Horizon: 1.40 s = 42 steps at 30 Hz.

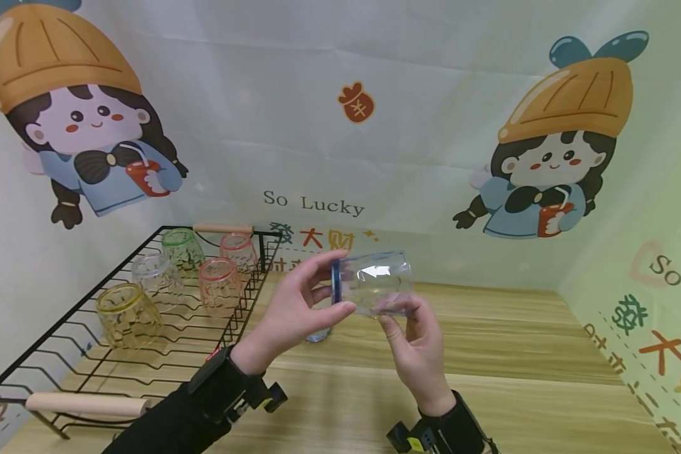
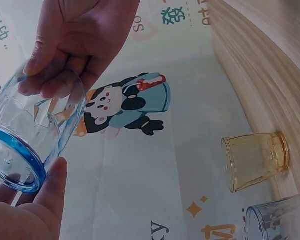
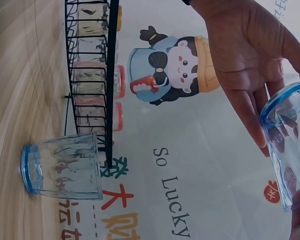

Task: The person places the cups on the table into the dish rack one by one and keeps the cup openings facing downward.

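A clear glass with a blue end point(image 1: 374, 284) lies sideways in the air between both hands. My left hand point(image 1: 295, 306) grips the blue end, thumb below and fingers above. At the other end, my right hand point(image 1: 422, 347) pinches the glass from below, with fingertips against its wall. The left wrist view shows the blue ring point(image 2: 15, 155) close to the left hand point(image 2: 37, 215), and the right hand point(image 2: 87, 37) at the far end. Another blue-tinted glass point(image 3: 62, 167) stands upright on the table, partly hidden behind my left hand in the head view.
At left, a black wire rack point(image 1: 147, 366) with wooden handles holds several coloured glasses, including yellow point(image 1: 127, 318), green point(image 1: 183, 252) and red point(image 1: 220, 287) ones. A yellowish glass point(image 2: 255, 160) and a clear glass point(image 2: 282, 220) stand on the wooden table point(image 1: 516, 403). Printed cloth hangs behind.
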Tool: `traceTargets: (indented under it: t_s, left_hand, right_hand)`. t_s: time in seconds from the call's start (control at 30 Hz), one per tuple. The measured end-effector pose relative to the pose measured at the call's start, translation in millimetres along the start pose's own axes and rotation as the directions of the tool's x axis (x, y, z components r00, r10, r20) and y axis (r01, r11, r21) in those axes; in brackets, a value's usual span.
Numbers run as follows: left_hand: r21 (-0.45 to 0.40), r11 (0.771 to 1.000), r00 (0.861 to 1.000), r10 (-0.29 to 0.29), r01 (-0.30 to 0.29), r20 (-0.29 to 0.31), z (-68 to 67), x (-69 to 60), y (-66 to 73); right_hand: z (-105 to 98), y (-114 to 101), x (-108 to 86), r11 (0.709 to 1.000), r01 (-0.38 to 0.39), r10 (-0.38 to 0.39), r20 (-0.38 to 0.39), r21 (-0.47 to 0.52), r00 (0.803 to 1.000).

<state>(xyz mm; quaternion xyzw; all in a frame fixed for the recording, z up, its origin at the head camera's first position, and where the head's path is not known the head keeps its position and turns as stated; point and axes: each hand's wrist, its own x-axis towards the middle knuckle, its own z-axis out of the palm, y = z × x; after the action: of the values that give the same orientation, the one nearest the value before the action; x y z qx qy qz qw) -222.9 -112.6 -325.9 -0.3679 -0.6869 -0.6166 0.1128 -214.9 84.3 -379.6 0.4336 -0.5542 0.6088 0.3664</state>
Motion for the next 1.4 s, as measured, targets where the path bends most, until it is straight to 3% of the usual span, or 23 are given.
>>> traceTargets:
  t_s: [0.7, 1.0, 1.4]
  left_hand:
    - [0.034, 0.995, 0.994, -0.092, 0.094, -0.061, -6.9, -4.7, 5.5]
    - [0.066, 0.992, 0.991, -0.104, 0.109, -0.082, -12.8, -7.8, 8.2]
    - [0.106, 0.986, 0.988, -0.119, 0.129, -0.097, -20.2, -11.5, 12.1]
  right_hand:
    - [-12, -8, -4.5, 0.981, -0.184, 0.183, -0.010, -0.065, 0.983]
    - [-15, -8, -3.5, 0.986, -0.157, 0.156, -0.010, -0.061, 0.988]
    - [-23, -4, -6.7, 0.977, -0.196, 0.198, 0.013, -0.089, 0.980]
